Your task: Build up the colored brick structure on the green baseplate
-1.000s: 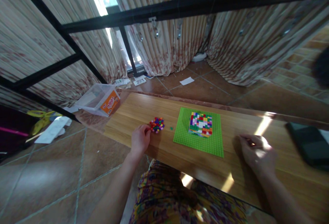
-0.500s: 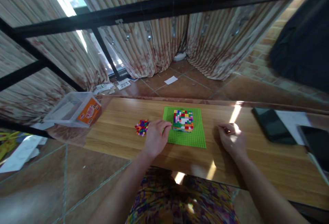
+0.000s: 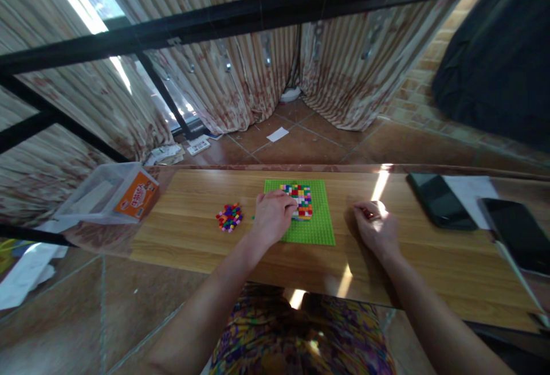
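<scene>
A green studded baseplate (image 3: 320,220) lies on the wooden board, bearing a low block of many-coloured building bricks (image 3: 304,198). My left hand (image 3: 275,211) reaches over the left side of that block, its fingertips pinched at the block's top and covering part of it. Whether a brick sits between those fingers is hidden. To the left of the plate is a small pile of loose coloured bricks (image 3: 229,218). My right hand (image 3: 378,226) rests on the board to the right of the plate, fingers curled in; what they hold, if anything, cannot be made out.
A clear plastic box (image 3: 103,191) with an orange label stands at the left end of the wooden board (image 3: 184,209). On the right lie a dark case (image 3: 440,200), white paper (image 3: 466,194) and a black phone (image 3: 515,231). A black metal bar (image 3: 240,14) crosses beyond the board.
My left hand has moved right, from the plate's left edge onto the brick block. The right hand stays curled in the same place on the board. The whole view has shifted slightly.
</scene>
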Tool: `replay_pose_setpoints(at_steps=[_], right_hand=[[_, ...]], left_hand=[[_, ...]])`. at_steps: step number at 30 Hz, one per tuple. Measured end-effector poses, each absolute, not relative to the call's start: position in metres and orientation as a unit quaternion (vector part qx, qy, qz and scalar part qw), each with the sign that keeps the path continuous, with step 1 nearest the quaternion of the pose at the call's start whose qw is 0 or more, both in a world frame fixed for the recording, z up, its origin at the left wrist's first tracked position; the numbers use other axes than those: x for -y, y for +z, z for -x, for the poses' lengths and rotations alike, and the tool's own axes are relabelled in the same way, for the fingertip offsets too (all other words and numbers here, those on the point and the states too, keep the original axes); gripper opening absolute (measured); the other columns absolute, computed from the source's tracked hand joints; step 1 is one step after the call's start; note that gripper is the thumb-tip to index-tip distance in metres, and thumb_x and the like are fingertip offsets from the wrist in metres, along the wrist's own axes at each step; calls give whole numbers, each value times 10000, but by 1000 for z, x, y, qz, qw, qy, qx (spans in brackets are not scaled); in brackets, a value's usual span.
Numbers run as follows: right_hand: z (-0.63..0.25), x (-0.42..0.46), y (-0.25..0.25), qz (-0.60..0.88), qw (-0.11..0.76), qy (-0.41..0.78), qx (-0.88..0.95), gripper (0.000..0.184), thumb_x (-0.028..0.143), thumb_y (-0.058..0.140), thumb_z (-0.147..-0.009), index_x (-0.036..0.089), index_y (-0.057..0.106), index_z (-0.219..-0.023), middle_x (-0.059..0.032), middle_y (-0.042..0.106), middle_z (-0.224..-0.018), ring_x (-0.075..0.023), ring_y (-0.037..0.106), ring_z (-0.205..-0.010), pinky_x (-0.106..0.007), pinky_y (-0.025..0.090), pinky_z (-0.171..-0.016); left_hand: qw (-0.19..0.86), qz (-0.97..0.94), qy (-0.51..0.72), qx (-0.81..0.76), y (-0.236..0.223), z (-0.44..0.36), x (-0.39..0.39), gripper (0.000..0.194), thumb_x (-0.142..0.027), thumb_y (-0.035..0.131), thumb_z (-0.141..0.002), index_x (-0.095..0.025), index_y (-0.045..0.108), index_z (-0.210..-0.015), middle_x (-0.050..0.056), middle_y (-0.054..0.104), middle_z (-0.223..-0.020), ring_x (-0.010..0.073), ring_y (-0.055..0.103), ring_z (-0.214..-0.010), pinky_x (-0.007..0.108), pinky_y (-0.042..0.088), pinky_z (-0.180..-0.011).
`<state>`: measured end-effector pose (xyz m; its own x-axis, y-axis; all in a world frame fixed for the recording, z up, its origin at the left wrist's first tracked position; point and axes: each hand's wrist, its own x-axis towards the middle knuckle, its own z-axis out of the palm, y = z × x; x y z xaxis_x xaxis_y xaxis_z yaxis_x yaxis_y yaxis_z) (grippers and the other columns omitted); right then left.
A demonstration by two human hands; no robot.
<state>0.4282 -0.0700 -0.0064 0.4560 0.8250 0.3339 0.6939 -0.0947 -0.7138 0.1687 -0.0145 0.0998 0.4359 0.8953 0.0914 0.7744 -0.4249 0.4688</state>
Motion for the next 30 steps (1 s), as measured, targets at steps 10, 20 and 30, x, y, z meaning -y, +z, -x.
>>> replay_pose_setpoints(at_steps=[10,20,30], right_hand=[[-428,69,-7,737,434,76,512,228,379,563,-818,216,722,-817,-60,690,-865,-196,619,-720,-328,468,-680],[-427,71,-5,736,430,80,517,221,368,557,-824,217,718,-826,-59,687,-869,-193,612,-729,-324,467,-685],[-428,72,-6,740,420,67,522,256,405,537,-827,224,718,-837,-61,686,-865,-195,601,-723,-325,471,-671]], left_hand=[[130,-823,156,-530,99,-178,15,196,-188,550,-876,-209,699,-750,36,703,-900,213,617,-939,405,395,-907],[229,-742,238,-583,89,-181,5,112,-101,615,-787,-176,699,-787,54,698,-898,176,629,-847,321,487,-823],[279,-724,248,-581,86,-178,-5,97,-86,640,-760,-157,706,-752,50,701,-868,165,643,-809,325,518,-810]])
